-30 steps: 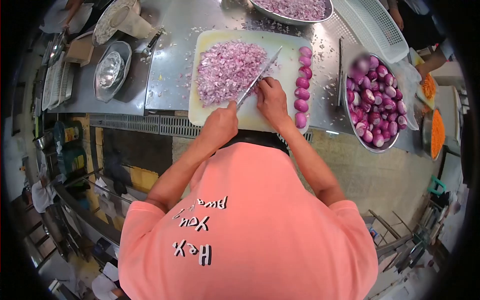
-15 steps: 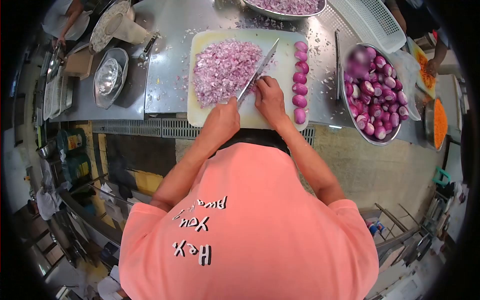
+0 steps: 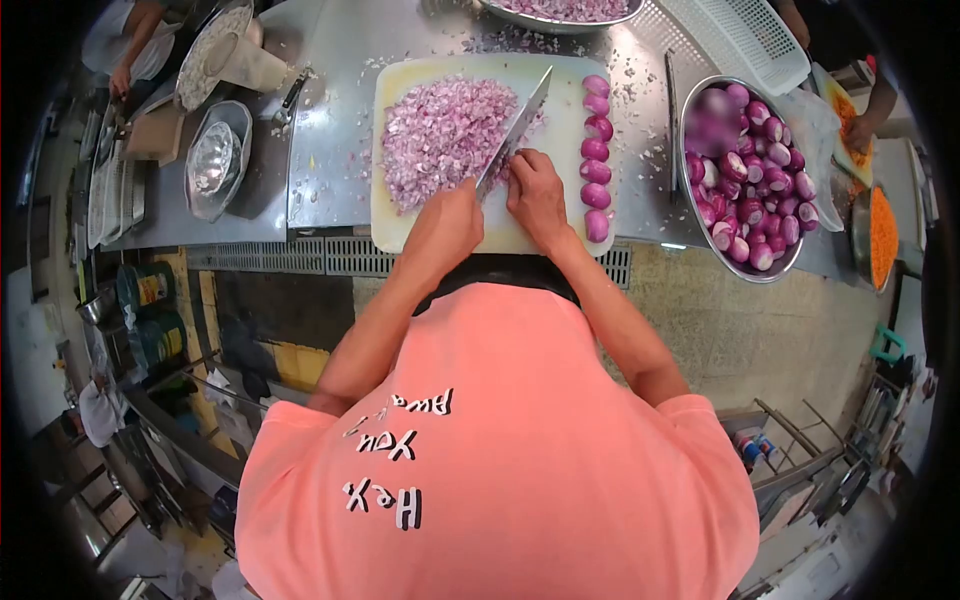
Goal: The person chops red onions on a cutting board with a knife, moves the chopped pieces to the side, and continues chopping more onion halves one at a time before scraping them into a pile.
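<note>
My left hand [image 3: 447, 222] is closed round the handle of a large kitchen knife [image 3: 522, 122], its blade slanting up to the right over the white cutting board [image 3: 430, 240]. My right hand [image 3: 537, 197] is close to the right of the blade with fingers curled and pressed on a small purple onion piece, mostly hidden by the fingers and knife. Left of the blade lies a broad heap of chopped red onion [image 3: 440, 140]. Several peeled red onions [image 3: 595, 150] stand in a row along the board's right side.
A metal bowl of peeled red onions [image 3: 757, 190] stands right, beside a white perforated basket [image 3: 750, 45]. Another bowl of chopped onion [image 3: 570, 10] is at the back. Left are a metal tray [image 3: 218, 160] and another knife [image 3: 292, 95]. Other people's hands [image 3: 860, 132] work at both sides.
The knife blade has shifted slightly beside my right fingers, and my left hand has risen a little. The whole view has moved slightly. The row of onions looks the same.
</note>
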`<state>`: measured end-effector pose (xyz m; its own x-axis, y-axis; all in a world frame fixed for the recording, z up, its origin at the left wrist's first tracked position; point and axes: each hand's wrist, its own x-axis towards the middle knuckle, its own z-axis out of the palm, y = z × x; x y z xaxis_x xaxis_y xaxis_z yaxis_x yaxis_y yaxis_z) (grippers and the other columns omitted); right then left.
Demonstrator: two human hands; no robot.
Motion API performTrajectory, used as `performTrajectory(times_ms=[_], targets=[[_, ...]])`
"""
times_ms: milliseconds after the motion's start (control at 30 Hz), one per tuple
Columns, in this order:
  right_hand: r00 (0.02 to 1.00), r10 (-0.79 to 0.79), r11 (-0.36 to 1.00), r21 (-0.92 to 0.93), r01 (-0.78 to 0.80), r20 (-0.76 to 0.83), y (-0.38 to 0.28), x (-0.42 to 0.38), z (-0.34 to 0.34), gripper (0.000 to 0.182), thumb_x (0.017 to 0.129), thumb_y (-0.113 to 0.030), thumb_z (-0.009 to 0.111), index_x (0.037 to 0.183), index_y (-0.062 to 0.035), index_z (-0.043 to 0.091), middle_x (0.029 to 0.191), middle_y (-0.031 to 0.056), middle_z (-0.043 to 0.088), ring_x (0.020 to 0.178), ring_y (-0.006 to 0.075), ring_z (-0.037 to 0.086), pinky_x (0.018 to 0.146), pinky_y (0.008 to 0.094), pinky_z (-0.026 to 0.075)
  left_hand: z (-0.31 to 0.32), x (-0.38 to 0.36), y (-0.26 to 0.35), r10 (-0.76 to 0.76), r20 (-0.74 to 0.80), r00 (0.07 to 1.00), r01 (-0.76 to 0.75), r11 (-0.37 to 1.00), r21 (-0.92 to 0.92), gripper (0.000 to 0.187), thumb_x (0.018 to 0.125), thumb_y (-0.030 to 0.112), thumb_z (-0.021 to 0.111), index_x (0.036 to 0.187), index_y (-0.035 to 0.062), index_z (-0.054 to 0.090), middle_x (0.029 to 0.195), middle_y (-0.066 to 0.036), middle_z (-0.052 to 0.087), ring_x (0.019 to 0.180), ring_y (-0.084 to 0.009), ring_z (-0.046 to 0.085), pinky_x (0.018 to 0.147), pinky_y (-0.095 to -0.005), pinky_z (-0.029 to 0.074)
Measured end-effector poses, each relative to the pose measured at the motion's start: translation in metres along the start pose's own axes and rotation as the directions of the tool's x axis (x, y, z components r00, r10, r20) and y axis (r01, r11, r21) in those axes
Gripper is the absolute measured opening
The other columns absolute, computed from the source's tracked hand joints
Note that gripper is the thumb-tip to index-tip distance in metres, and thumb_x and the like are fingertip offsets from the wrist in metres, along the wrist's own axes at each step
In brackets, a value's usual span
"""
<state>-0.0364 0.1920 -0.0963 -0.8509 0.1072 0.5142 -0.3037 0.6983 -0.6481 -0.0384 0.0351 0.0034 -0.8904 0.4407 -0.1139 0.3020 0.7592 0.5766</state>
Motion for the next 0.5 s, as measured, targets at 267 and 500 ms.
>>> performTrajectory(times_ms=[267,500], targets=[[1.000,0.020,1.000,0.017,-0.021,0.005,0.002,-0.002,-0.001,0.017,0.072,0.008,0.060,0.087,0.0008,0.057,0.093,0.0165,0.059,0.090,0.0366,0.057,0.075,0.0438,0.049,0.009,0.009,-0.002,-0.046,0.025,0.999,0.047,0.998,-0.031,0.015,0.089,0.007,0.050,0.092,-0.0073,0.053,0.077,-0.034,0.059,0.079,-0.0520,0.058,0.068,-0.0565,0.044],[1.000,0.015,0.999,0.036,-0.015,-0.005,0.003,-0.003,-0.002,0.016,0.075,0.007,0.061,0.090,0.0004,0.059,0.094,0.0165,0.060,0.091,0.0361,0.059,0.076,0.0429,0.050,0.031,0.029,-0.016,0.039,-0.024,0.999,-0.039,0.999,-0.016,0.018,0.089,0.008,0.050,0.095,-0.0086,0.053,0.074,-0.032,0.060,0.076,-0.0492,0.060,0.066,-0.0543,0.046]])
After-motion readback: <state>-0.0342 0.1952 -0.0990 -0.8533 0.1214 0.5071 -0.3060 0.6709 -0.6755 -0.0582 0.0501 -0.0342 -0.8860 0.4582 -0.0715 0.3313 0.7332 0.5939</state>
